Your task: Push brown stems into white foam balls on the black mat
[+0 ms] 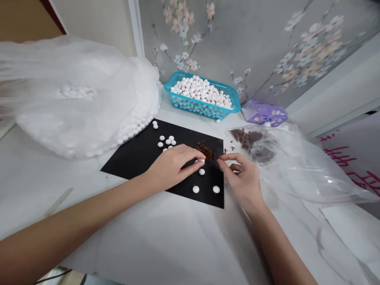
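Note:
My left hand [173, 165] reaches over a black sheet [136, 152], thumb and fingers closed on a small white ball [202, 160]. Just right of it, my right hand [245, 176] is closed in a pinch at the sheet's right edge; whatever lies between its fingertips is too small to make out. A heap of tiny brown pieces [206, 151] sits on the sheet behind both hands. Loose white balls lie about: one [202, 171] under the left fingertips, others [196, 189] nearer me, and a cluster [170, 140] behind the left hand, partly hidden by it.
Behind the sheet stands a blue basket [175, 99] full of white balls. A large translucent bag [97, 118] of white balls fills the left side. On the right lie a clear plastic bag [285, 166] with brown pieces inside and a purple packet [265, 114]. The wall rises behind.

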Demonstrator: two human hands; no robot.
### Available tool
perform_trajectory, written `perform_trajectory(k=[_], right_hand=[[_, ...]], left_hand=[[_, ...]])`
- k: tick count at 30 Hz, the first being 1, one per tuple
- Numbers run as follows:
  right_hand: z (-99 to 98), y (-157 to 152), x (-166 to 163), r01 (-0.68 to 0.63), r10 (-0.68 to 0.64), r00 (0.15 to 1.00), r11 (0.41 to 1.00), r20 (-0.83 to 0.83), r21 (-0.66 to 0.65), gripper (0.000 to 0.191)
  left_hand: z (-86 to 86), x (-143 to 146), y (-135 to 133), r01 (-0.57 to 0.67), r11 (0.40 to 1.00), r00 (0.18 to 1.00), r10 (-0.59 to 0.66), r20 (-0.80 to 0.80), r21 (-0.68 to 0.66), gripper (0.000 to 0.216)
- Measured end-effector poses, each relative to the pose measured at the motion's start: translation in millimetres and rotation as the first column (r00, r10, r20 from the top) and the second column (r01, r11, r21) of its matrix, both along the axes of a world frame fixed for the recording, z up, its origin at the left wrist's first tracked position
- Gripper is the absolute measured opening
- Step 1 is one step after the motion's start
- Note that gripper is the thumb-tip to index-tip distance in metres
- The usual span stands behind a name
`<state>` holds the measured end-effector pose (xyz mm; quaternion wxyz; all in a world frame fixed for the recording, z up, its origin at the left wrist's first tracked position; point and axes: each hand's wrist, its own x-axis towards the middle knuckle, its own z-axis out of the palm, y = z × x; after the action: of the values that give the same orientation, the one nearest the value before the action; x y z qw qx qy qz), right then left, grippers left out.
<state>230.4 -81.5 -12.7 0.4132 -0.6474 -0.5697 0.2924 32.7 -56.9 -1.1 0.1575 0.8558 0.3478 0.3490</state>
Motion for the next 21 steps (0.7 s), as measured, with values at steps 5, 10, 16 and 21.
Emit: perform_trajectory(k=[5, 10, 16, 21], right_hand=[[6.4, -0.4, -3.3, 0.006, -0.016, 0.993, 0.996, -0.114, -0.091, 0.027], [4.8, -0.6, -2.5, -0.028, 0.014, 0.986, 0.996, -0.167, -0.082, 0.027], [7.1, -1.8, -5.0, -0.023, 0.023, 0.995, 1.0, -0.096, -0.007, 0.023], [3.8, -3.0, -5.6, -0.134, 0.133, 0.991, 0.989, 0.023, 0.056, 0.026]], left_hand=[[-2.2, 2.3, -2.0, 0.067, 0.998, 0.993, -0.068, -0.098, -0.015, 0.01], [-2.3, 2.2, -2.9, 0.1, 0.994, 0.984, -0.106, -0.141, -0.049, 0.011], [-2.3, 1.6, -3.8, 0.172, 0.982, 0.965, -0.183, -0.188, -0.072, 0.013], [-0.7, -3.1, -0.1, 0.237, 0.971, 0.936, -0.231, -0.265, -0.007, 0.019]])
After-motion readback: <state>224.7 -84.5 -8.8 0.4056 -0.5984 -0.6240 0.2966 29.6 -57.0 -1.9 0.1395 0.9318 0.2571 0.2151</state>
